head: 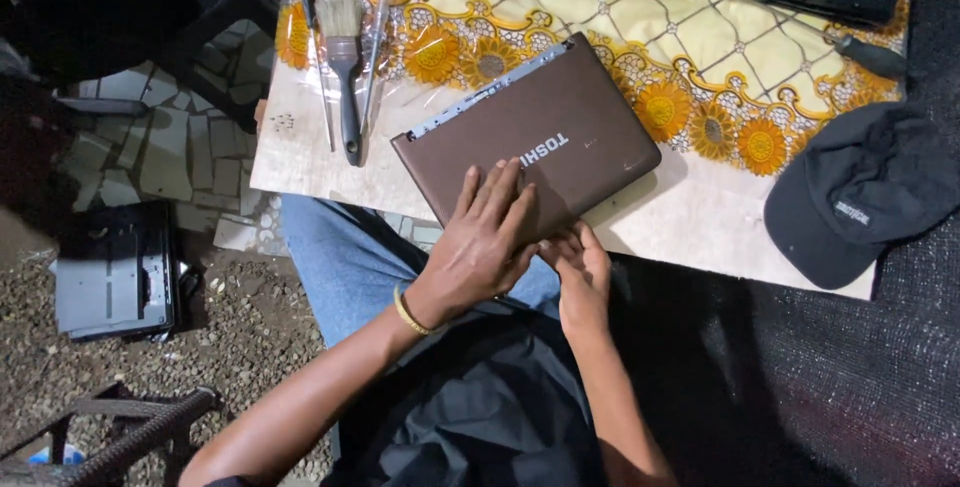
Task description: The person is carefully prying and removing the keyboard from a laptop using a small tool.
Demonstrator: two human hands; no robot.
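your left hand (485, 237) lies flat, fingers spread, on the brown laptop (530, 142), which sits closed at the table's (690, 217) near edge, its long axis running up to the right. your right hand (582, 272) pinches its near edge, just beside. a white logo marks the lid's middle; a black cap (860, 192) with a small white patch lies well right.

The scene is viewed from the head, straight down. The cloth-covered white table (690, 222) is seen closely, beyond the lap.

Table (700, 217), floral cloth: brown laptop (540, 142), paintbrush (345, 57), black cap (860, 192), screwdriver (870, 55).
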